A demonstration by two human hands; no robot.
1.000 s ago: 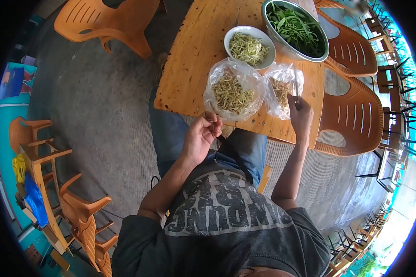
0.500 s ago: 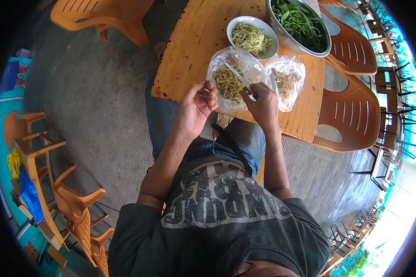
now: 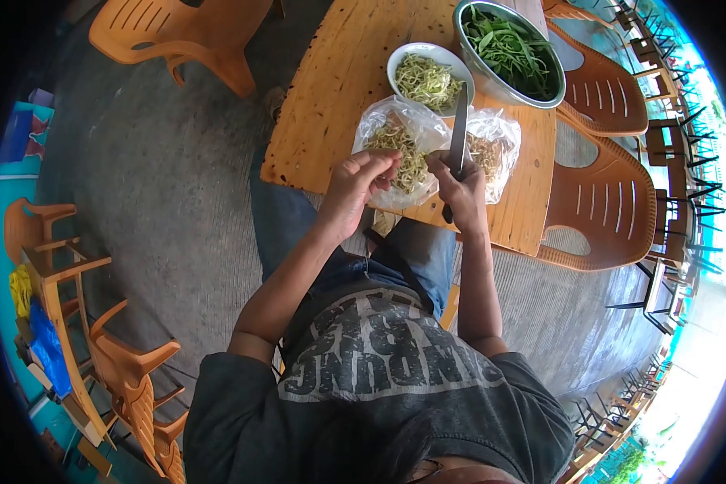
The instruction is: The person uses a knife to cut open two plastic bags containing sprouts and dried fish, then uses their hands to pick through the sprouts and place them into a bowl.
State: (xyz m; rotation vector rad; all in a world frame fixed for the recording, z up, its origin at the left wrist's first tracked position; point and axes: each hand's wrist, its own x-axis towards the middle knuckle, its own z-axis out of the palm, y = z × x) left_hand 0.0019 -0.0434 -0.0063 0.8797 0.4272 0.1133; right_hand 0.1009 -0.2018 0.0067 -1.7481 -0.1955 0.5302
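A knife (image 3: 460,127) is gripped in my right hand (image 3: 466,198), its blade pointing away from me toward the far end of the table. My left hand (image 3: 353,189) is closed in a pinch at the near left of an open plastic bag (image 3: 369,121) of bean sprouts (image 3: 412,164); what the fingertips hold, if anything, is too small to make out. A second clear bag (image 3: 505,137) with brownish scraps lies to the right, partly behind my right hand. Beyond the bags, a white bowl (image 3: 393,79) holds pale bean sprouts (image 3: 429,81).
A metal bowl (image 3: 562,98) of green leaves (image 3: 512,48) stands at the far right of the wooden table (image 3: 310,121). Brown plastic chairs (image 3: 609,202) line the right side. An orange chair (image 3: 185,36) stands at the far left, with more furniture at lower left.
The knife has swung from pointing up and left to pointing nearly straight away from me. My left hand has rolled over, its thumb and fingers pinched closer together. The whole view has shifted slightly.
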